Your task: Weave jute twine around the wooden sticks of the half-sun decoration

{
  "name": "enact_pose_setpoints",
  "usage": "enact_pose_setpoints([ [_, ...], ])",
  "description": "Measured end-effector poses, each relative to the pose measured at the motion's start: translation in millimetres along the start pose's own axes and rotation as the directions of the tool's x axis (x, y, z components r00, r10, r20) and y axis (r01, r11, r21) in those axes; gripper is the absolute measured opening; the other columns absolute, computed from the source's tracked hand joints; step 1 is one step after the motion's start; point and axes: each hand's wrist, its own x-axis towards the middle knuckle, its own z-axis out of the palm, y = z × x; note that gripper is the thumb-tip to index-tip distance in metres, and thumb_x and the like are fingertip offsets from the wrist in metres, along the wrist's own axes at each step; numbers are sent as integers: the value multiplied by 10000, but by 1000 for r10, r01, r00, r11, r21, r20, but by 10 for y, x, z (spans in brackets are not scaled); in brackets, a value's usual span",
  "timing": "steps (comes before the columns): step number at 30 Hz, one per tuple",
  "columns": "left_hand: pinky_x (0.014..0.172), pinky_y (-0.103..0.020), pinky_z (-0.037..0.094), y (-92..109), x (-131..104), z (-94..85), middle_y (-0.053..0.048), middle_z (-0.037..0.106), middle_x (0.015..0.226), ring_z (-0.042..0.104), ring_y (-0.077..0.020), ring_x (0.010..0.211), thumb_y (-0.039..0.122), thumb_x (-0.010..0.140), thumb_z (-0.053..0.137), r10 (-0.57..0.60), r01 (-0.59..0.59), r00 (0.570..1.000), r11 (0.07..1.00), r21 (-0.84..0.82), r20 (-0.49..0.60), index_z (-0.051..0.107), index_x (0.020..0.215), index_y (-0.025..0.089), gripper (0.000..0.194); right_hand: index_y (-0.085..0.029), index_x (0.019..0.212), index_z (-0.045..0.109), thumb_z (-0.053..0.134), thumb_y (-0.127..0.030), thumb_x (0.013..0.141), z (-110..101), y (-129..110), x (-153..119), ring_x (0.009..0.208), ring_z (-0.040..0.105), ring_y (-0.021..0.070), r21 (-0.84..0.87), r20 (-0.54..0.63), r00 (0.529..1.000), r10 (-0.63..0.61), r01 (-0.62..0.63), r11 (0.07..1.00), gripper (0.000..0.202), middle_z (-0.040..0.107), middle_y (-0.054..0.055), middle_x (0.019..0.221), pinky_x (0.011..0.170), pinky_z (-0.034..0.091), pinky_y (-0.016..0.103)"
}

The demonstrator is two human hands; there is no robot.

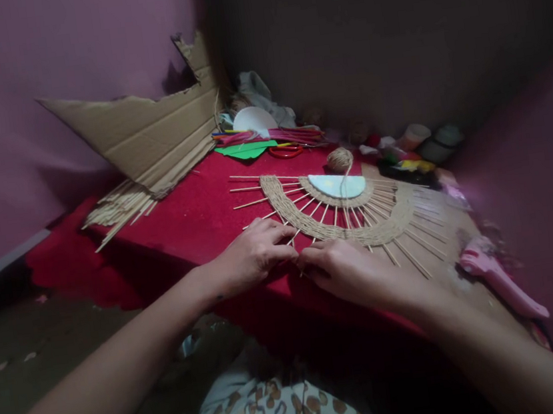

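A half-round piece of woven twine (284,207) with thin sticks fanning outward lies on the red cloth and a cardboard sheet. At its middle is a pale blue half disc (337,185), bordered by a narrower twine band. My left hand (261,249) is at the front left edge of the weave, its fingers pinched round a stick there. Close beside it, my right hand (334,266) has its fingers closed at the same edge; what they hold is hidden. From a twine ball (340,159) behind the half disc, a strand runs forward over it.
Cardboard (146,132) leans at the back left above a bundle of sticks (118,209). Red-handled scissors (286,151) and green sheets (246,150) lie at the back. A pink glue gun (501,277) rests at the right edge, below several jars.
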Motion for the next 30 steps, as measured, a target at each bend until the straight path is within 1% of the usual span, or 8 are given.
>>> enact_pose_setpoints([
  [4, 863, -394, 409, 1, 8, -6, -97, 640, 1169, 544, -236, 1034, 267, 930, 495, -16, 17, 1000, 999, -31, 13, 709, 1005, 261, 227, -150, 1072, 635, 481, -88, 877, -34, -35, 16, 646, 588, 141, -209, 78, 993, -89, 103, 973, 256, 701, 80, 840, 545, 304, 261],
  [7, 883, -405, 404, 4, 12, -10, -106, 634, 1187, 540, -246, 1055, 270, 931, 488, -38, 39, 999, 998, -53, 26, 712, 944, 232, 228, -107, 1048, 616, 422, -75, 908, -61, -59, 29, 608, 574, 151, -389, 172, 960, -220, 271, 880, 241, 681, 114, 843, 506, 270, 285],
  [10, 882, -409, 401, 2, 10, -8, -112, 634, 1188, 546, -252, 1044, 290, 928, 495, -45, 46, 999, 996, -71, 20, 711, 924, 223, 225, -113, 1037, 605, 386, -74, 920, -43, -47, 29, 589, 568, 155, -465, 191, 942, -276, 334, 820, 251, 668, 122, 826, 502, 273, 286],
  [14, 883, -407, 397, -2, 5, 1, -115, 636, 1191, 550, -249, 1037, 290, 931, 495, -55, 54, 998, 994, -96, -4, 710, 913, 212, 230, -138, 1088, 588, 377, -100, 928, 55, -21, 1, 591, 576, 166, -433, 122, 973, -196, 230, 872, 267, 676, 112, 803, 499, 263, 285],
  [17, 876, -404, 400, -6, 7, 7, -109, 639, 1183, 548, -243, 1030, 263, 933, 487, -49, 47, 999, 994, -102, -15, 712, 913, 216, 231, -172, 1156, 570, 400, -153, 933, 107, -50, -30, 606, 596, 174, -339, 41, 999, -7, 21, 941, 281, 698, 94, 818, 498, 247, 285],
  [20, 875, -411, 398, -10, 10, 10, -111, 635, 1191, 543, -243, 1030, 249, 932, 485, -37, 37, 999, 996, -85, -4, 719, 933, 225, 235, -200, 1138, 588, 421, -173, 915, 98, -91, -52, 644, 612, 168, -201, 12, 993, 120, -115, 973, 279, 712, 74, 827, 536, 288, 270],
  [26, 862, -397, 400, -2, 10, -2, -89, 634, 1183, 537, -230, 1017, 260, 924, 512, -44, 44, 999, 995, -95, 1, 723, 925, 255, 212, -205, 1063, 606, 492, -236, 874, 62, -94, -83, 626, 582, 137, 37, 37, 996, 76, -78, 996, 224, 683, 36, 762, 563, 316, 248],
  [30, 863, -401, 401, 4, 11, -11, -88, 643, 1166, 544, -232, 1012, 252, 923, 513, -40, 39, 999, 994, -98, -9, 717, 906, 243, 205, -208, 1009, 607, 504, -196, 851, 62, -121, -74, 616, 567, 125, 15, 38, 995, 92, -92, 996, 190, 667, 22, 734, 564, 302, 244],
])
